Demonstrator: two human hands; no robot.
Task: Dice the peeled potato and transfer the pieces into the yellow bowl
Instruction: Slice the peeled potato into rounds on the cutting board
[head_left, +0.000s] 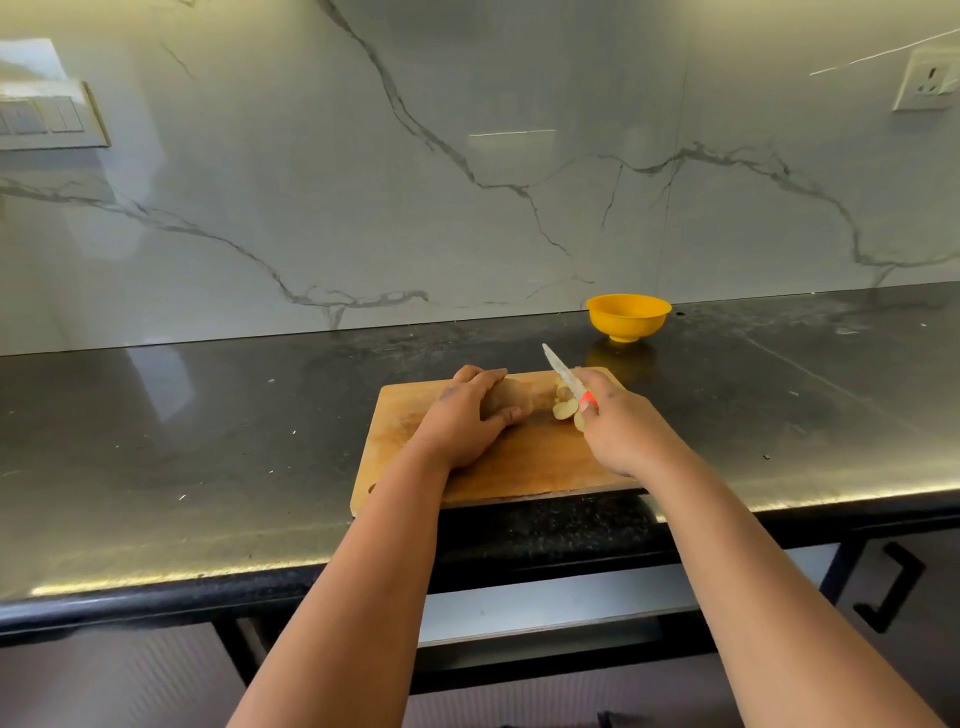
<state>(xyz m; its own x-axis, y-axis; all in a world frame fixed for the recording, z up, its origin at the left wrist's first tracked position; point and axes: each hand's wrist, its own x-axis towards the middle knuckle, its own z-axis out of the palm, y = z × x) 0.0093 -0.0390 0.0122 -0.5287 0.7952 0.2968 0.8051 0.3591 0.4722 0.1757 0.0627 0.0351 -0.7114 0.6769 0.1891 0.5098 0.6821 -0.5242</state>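
Switch panel (49, 117): on the marble wall, far left, blurred

Counter (182, 415): dark polished stone, running the full width below the wall

Cutting board (519, 457): wood, lying flat at the counter's front edge, its near edge level with the counter lip

Left hand (462, 421): on the left half of the board, fingers and thumb curled over the potato and gripping it

Potato (511, 400): brownish lump on the board, mostly covered by the left hand, its right end exposed

Potato pieces (563, 408): a few pale cut slices just right of the potato, lying on the board beside the blade

Knife (561, 371): pale blade tilted up and away to the left, tip off the board; orange handle part showing at the fist

Right hand (618, 426): clenched round the knife handle, over the right part of the board

Bowl (627, 316): yellow, upright on the counter behind the board's right corner, near the wall; contents cannot be seen

Wall socket (927, 80): white, upper right
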